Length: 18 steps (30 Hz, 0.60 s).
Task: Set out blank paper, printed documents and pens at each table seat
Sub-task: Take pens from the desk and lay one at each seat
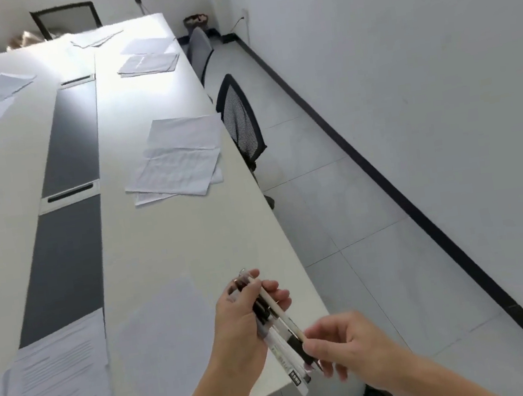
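"Holding the pens (280, 338), which hand has them?"

"The left hand (236, 320). Its fingers are curled round the whole bundle, above the near right corner of the desk (166, 243)."

"And the right hand (348, 339)?"

"Thumb and fingertips are pinched on the lower end of one pale pen (280, 311) at the outer side of the bundle. I judge it is about to draw that one out."

"Which way do they lie?"

"The long axis runs from up-left, away from the person, to down-right, towards them. The right hand sits at the near end, so the pull goes along the pen, down and right, while the left hand holds the rest."

"Where should it go?"

"The nearest seat is just left of the hands. A printed sheet (58, 384) lies there, and beside it there seems to be a blank sheet (159, 337), though glare washes out its edges. No pen shows on either. (The paper stack (178, 155) further up, by the mesh chair (240, 124), has none that I can see.)"

"So the left hand is nearer the paper?"

"Yes, but it is full. The right hand would have to cross in front of it."
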Available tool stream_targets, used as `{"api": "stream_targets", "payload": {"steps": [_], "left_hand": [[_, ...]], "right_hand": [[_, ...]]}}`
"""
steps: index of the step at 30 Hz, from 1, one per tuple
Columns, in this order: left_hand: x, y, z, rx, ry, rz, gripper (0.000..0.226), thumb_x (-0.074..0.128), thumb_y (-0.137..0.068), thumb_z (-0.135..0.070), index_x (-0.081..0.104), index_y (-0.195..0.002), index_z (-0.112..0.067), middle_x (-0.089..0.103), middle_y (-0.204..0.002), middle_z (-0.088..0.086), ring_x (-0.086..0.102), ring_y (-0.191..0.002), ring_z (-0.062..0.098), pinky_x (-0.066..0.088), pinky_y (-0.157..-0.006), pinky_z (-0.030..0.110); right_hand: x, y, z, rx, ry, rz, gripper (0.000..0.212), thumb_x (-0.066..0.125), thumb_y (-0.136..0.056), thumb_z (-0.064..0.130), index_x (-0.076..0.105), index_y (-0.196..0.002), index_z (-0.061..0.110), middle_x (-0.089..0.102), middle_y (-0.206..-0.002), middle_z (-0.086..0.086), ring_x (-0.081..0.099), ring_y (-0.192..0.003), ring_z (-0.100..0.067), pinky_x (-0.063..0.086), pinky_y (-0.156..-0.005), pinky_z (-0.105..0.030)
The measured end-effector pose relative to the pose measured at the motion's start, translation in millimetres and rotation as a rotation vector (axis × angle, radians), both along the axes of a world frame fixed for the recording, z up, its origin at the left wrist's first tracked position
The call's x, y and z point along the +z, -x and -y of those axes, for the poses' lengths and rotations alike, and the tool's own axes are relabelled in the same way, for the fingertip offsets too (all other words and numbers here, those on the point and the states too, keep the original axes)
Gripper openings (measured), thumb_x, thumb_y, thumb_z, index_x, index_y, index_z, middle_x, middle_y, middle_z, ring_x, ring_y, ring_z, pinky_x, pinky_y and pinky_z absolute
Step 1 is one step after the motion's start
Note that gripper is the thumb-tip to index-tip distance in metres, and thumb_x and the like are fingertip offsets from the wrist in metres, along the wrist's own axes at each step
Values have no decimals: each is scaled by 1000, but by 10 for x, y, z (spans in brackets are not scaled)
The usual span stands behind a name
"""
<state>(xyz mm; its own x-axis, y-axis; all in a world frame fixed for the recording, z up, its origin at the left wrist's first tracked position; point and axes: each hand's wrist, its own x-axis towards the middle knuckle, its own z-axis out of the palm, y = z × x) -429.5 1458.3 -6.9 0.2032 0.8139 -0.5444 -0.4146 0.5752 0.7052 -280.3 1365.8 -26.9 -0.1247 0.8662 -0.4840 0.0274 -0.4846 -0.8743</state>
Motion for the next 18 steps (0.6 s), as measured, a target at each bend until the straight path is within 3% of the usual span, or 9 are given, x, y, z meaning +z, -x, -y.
{"api": "stream_targets", "payload": {"steps": [3,10,14,18], "left_hand": [[-56,-481,-102,-62,-23,-78,12,48,-97,-2,53,-107,-2,64,-72,20,66,-64,35,58,-64,43],[-171,-1785,-348,13,-39,-195,8,49,-99,-12,52,-97,-5,63,-67,14,69,-58,30,57,-50,37],[-253,-2208,-567,91,8,-251,12,53,-98,-16,50,-89,-8,55,-64,10,51,-37,16,42,-35,23],[-286,-2373,-936,85,-15,-288,9,59,-94,-15,53,-90,-9,53,-61,7,42,-35,12,37,-33,22]], "right_hand": [[-46,-484,-86,5,-3,9,23,66,-92,21,71,-96,-1,74,-86,-20,63,-60,-14,44,-49,-22],[-83,-2036,-351,41,-38,241,17,58,-96,19,66,-87,7,70,-67,0,61,-58,-10,43,-51,-19],[-197,-2789,-475,-68,-53,348,19,55,-98,20,63,-85,9,56,-56,5,51,-51,-10,42,-52,-21],[-278,-3298,-875,-198,-70,340,17,53,-99,18,67,-91,15,56,-55,1,50,-50,-11,41,-49,-22]]}}
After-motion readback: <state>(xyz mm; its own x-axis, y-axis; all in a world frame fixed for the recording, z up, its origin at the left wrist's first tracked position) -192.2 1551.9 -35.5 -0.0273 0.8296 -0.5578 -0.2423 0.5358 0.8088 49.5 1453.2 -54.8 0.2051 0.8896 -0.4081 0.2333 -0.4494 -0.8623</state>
